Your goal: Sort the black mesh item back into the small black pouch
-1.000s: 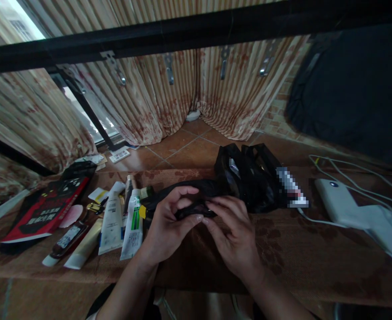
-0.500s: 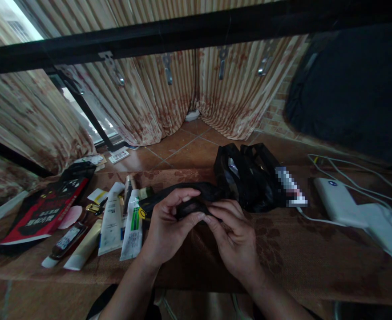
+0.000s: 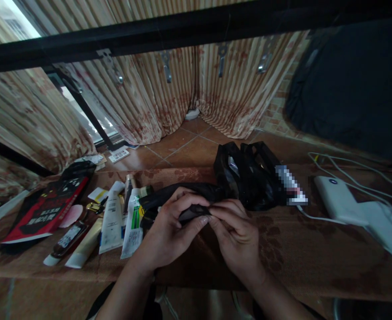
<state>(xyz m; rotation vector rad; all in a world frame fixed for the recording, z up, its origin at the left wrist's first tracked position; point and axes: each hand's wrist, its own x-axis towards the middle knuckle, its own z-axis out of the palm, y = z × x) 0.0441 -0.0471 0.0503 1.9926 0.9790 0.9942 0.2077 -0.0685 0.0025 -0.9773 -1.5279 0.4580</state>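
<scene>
Cream-and-rust striped curtains [image 3: 179, 93] hang behind a long table with a brown patterned cloth [image 3: 292, 253]. Both your forearms reach in from the bottom edge, wrists angled inward so that your fingertips meet near the middle. Your left hand [image 3: 172, 224] curls, thumb below and index finger above, closed on a piece of thin black fabric [image 3: 196, 189]; your right hand [image 3: 237, 233] pinches its near edge between thumb and bent fingers, right beside your left thumb. Loose folds of it lie beyond your knuckles, and your fingers hide part of it. Its left end comes right up to a flat white tube with green stripes [image 3: 133, 229]. Behind your right hand sits a black mesh bag [image 3: 227, 175], close to the fabric; you cannot tell whether they join. Farther right lies a white rectangular power bank [image 3: 337, 202], and far left a red-and-black book [image 3: 45, 211].
</scene>
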